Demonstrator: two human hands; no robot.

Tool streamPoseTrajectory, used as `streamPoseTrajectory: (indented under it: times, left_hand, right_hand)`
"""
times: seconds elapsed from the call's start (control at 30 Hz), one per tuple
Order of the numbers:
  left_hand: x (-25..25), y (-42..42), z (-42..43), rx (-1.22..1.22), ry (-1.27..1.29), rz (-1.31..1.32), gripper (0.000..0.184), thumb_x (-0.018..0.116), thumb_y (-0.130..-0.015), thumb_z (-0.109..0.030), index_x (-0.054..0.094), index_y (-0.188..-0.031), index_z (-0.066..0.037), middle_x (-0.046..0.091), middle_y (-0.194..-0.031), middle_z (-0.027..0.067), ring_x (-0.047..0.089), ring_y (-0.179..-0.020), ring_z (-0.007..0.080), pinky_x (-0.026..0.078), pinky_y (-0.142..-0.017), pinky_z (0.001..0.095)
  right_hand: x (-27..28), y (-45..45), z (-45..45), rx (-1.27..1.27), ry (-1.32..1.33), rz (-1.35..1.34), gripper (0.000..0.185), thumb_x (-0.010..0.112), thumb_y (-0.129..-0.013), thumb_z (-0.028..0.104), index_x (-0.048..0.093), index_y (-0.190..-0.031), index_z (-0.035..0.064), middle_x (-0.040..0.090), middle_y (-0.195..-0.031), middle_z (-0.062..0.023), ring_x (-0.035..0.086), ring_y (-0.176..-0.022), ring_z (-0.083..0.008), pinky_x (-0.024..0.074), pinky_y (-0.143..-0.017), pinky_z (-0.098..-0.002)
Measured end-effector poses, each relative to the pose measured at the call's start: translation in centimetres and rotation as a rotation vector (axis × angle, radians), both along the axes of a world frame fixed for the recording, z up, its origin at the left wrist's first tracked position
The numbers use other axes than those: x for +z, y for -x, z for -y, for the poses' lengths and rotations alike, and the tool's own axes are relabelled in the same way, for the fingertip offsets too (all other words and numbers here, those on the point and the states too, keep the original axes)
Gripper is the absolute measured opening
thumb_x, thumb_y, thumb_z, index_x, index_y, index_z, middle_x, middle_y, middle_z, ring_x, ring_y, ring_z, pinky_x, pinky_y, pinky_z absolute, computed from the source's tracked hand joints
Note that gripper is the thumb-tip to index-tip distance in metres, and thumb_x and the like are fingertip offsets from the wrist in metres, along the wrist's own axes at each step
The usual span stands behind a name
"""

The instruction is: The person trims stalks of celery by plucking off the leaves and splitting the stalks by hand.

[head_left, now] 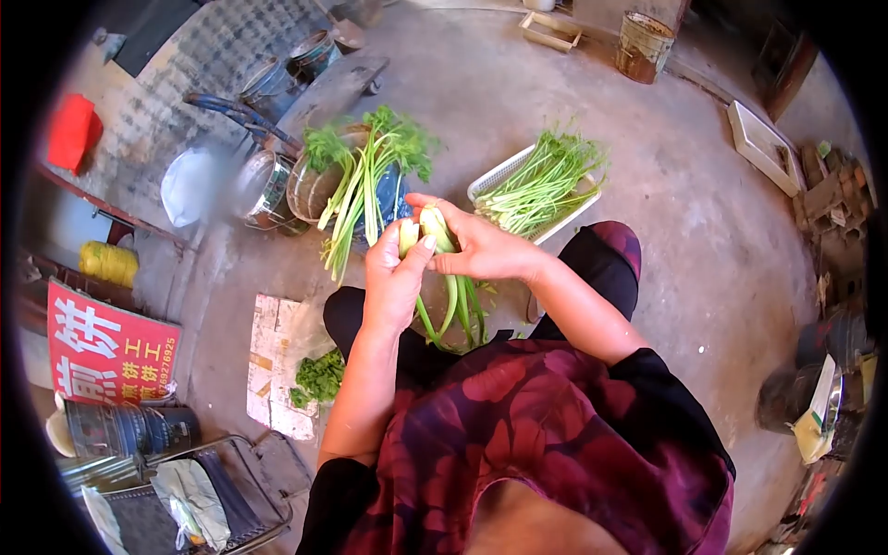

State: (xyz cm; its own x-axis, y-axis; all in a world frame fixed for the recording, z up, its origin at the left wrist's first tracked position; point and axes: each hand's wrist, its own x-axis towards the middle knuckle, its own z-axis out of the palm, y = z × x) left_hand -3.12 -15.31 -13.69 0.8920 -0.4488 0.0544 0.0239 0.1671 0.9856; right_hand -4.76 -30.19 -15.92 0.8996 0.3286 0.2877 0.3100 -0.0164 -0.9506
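Note:
My left hand [390, 277] and my right hand [476, 245] meet in front of me, both closed around the pale thick ends of some green stalks [453, 301]. The leafy parts hang down below my hands, between my knees. Just beyond my left hand, a bunch of celery-like greens [365, 185] lies over a bucket and a basket, leaves pointing away. Thin green stems [541, 190] fill a white plastic basket [561, 229] beyond my right hand.
Leafy greens [319, 377] lie beside a worn white board [276, 356] at lower left. Metal buckets [268, 190] and a white bag [190, 188] stand at left, above a red sign [111, 342]. A rusty bucket [643, 48] is at the back; a white tray [766, 148] lies far right.

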Motion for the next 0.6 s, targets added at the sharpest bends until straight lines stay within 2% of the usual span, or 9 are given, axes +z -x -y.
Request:
streamPoseTrajectory:
  times: [0.03,0.13,0.17,0.27,0.3,0.4,0.5,0.6]
  left_hand:
    - [0.0,0.0,0.0,0.017,-0.013,0.036,0.012,0.054,-0.080,-0.003,0.053,-0.092,-0.001,0.051,-0.077,-0.0036,0.046,-0.067,0.0040,0.039,-0.060,0.0188]
    - [-0.1,-0.3,-0.2,0.063,-0.040,0.109,0.007,0.055,-0.080,-0.004,0.052,-0.086,-0.002,0.051,-0.075,-0.0031,0.044,-0.067,0.0036,0.038,-0.060,0.0186]
    - [0.0,-0.2,0.0,0.103,-0.073,0.185,0.006,0.056,-0.080,-0.004,0.050,-0.082,-0.002,0.050,-0.072,-0.0028,0.043,-0.065,0.0040,0.037,-0.058,0.0189]
    - [-0.6,-0.2,0.0,0.187,-0.165,0.341,0.007,0.056,-0.079,-0.006,0.050,-0.081,-0.003,0.049,-0.072,-0.0028,0.041,-0.064,0.0041,0.036,-0.057,0.0193]
    - [-0.6,-0.1,0.1,0.189,-0.132,0.327,0.009,0.057,-0.080,-0.007,0.049,-0.082,-0.003,0.047,-0.071,-0.0030,0.040,-0.062,0.0045,0.036,-0.056,0.0198]
    - [-1.0,-0.2,0.3,0.195,-0.033,0.352,0.012,0.058,-0.079,-0.008,0.049,-0.086,-0.003,0.047,-0.071,-0.0037,0.040,-0.060,0.0033,0.035,-0.053,0.0180]
    - [1.0,0.0,0.1,0.056,0.120,0.081,0.021,0.059,-0.079,-0.008,0.050,-0.097,-0.003,0.047,-0.072,-0.0042,0.040,-0.058,0.0018,0.033,-0.049,0.0153]
    - [1.3,-0.7,-0.4,-0.055,0.046,0.019,0.030,0.059,-0.078,-0.007,0.049,-0.107,-0.003,0.048,-0.074,-0.0043,0.040,-0.058,0.0003,0.031,-0.046,0.0130]
  right_hand:
    - [-0.5,0.0,-0.5,-0.162,0.019,0.123,0.067,0.064,-0.071,0.015,0.028,-0.126,0.0025,0.050,-0.110,-0.0155,0.049,-0.100,-0.0228,0.0377,-0.087,-0.0312]
    - [-0.9,0.0,-0.9,-0.298,-0.033,0.122,0.053,0.063,-0.072,0.016,0.036,-0.115,0.0020,0.053,-0.100,-0.0148,0.053,-0.093,-0.0236,0.0409,-0.081,-0.0325]
    - [-0.1,0.6,-1.0,-0.360,-0.018,0.078,0.042,0.063,-0.071,0.015,0.041,-0.105,0.0026,0.054,-0.093,-0.0139,0.055,-0.087,-0.0266,0.0431,-0.074,-0.0353]
    - [0.7,1.4,-1.1,-0.491,0.238,0.236,0.038,0.063,-0.070,0.014,0.045,-0.102,0.0037,0.055,-0.093,-0.0149,0.055,-0.087,-0.0315,0.0437,-0.071,-0.0377]
    - [1.5,1.7,-1.0,-0.544,0.349,0.294,0.035,0.063,-0.069,0.012,0.048,-0.100,0.0050,0.055,-0.092,-0.0158,0.052,-0.087,-0.0358,0.0439,-0.070,-0.0398]
    - [1.4,1.8,-1.0,-0.496,0.258,0.275,0.036,0.060,-0.072,0.011,0.048,-0.106,0.0036,0.057,-0.093,-0.0135,0.057,-0.085,-0.0285,0.0446,-0.071,-0.0361]
    - [0.8,1.4,-0.7,-0.231,-0.153,0.147,0.045,0.058,-0.079,0.011,0.040,-0.119,-0.0008,0.056,-0.099,-0.0109,0.054,-0.088,-0.0177,0.0432,-0.077,-0.0295]
    - [1.3,1.5,0.1,-0.122,-0.055,0.061,0.054,0.055,-0.082,0.012,0.028,-0.127,-0.0004,0.054,-0.103,-0.0111,0.050,-0.092,-0.0132,0.0417,-0.080,-0.0280]
